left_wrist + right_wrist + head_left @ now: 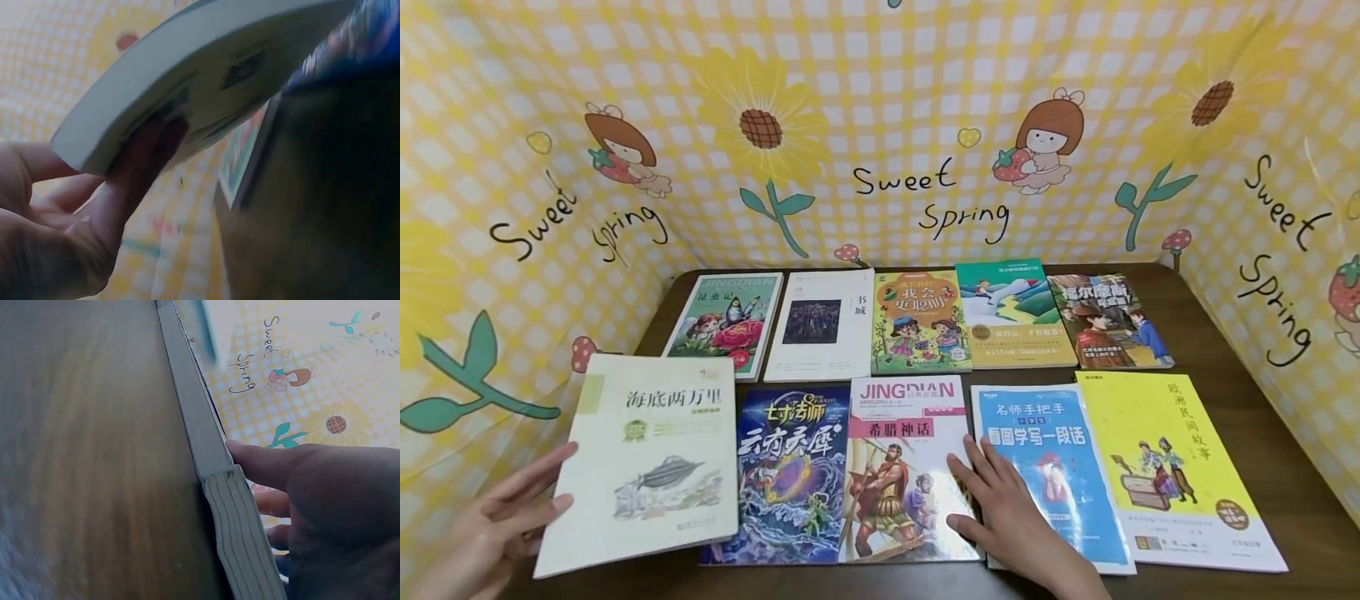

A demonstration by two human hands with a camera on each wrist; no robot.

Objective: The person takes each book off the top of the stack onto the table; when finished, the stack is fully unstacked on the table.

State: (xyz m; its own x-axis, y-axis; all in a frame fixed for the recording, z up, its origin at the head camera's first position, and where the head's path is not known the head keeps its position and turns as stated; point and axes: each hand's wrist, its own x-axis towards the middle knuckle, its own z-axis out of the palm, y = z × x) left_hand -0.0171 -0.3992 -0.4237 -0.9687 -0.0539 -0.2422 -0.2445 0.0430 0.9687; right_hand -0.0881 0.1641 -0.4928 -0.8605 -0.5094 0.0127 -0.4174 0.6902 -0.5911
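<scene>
My left hand (501,525) grips a pale cream book (647,467) by its left edge. In the left wrist view the book (206,87) is tilted and raised, with fingers on its underside and its page edges showing. The book's right side overlaps a purple-blue book (793,475) in the head view. My right hand (1011,517) rests with spread fingers over a white and pink book with a warrior on the cover (898,475) and a light blue book (1052,467). In the right wrist view, the thumb (262,459) touches the top of a book at its near edge.
A yellow book (1172,467) lies at the front right. Behind stands a row of flat books: a green one with a butterfly (726,321), a white one (842,358), an orange one (921,325), a teal one (1011,312) and a dark one (1108,325). Patterned cloth surrounds the brown table (1270,450).
</scene>
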